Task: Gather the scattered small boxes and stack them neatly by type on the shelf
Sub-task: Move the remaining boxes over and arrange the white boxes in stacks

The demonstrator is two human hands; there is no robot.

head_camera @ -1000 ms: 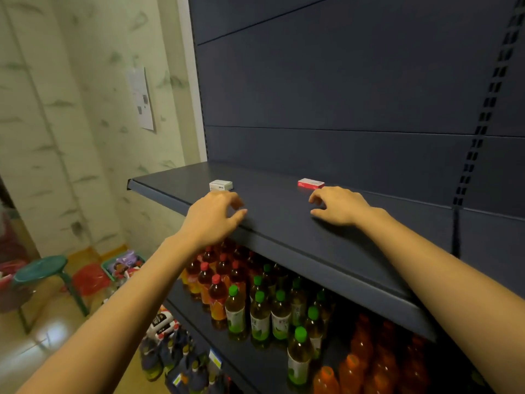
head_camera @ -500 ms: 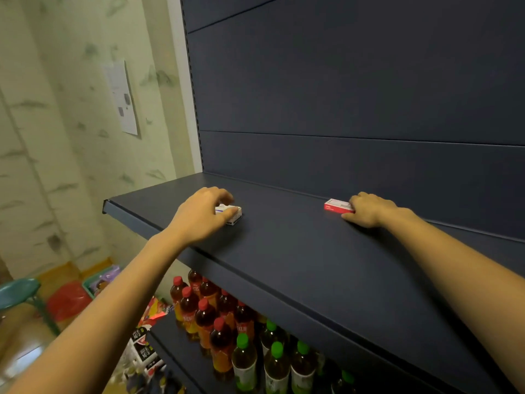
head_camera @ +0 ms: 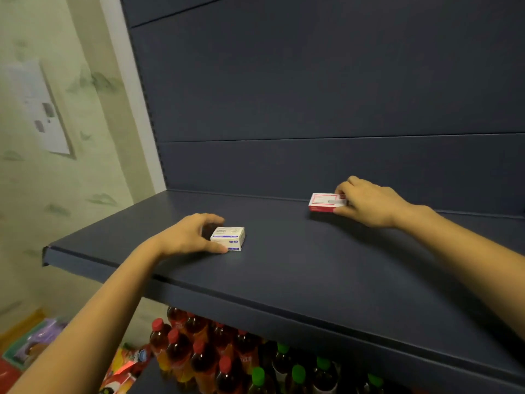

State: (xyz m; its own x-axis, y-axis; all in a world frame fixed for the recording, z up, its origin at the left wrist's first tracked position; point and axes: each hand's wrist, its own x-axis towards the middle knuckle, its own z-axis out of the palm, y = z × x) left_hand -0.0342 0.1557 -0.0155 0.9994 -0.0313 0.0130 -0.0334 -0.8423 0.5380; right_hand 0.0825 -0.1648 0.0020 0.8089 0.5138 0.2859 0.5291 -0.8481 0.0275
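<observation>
I see a dark blue shelf [head_camera: 312, 280] stretching under both hands. Below the left forearm, bottles [head_camera: 199, 356] with red and green caps stand on a lower level. The left hand [head_camera: 187, 236] curls round a white-and-purple box [head_camera: 228, 237], thumb at its near edge and fingers at its far edge; the box sits flat on the shelf. The right hand [head_camera: 369, 203], well apart and farther back, pinches the end of a red-and-white box [head_camera: 324, 202] lying flat just left of its fingers.
</observation>
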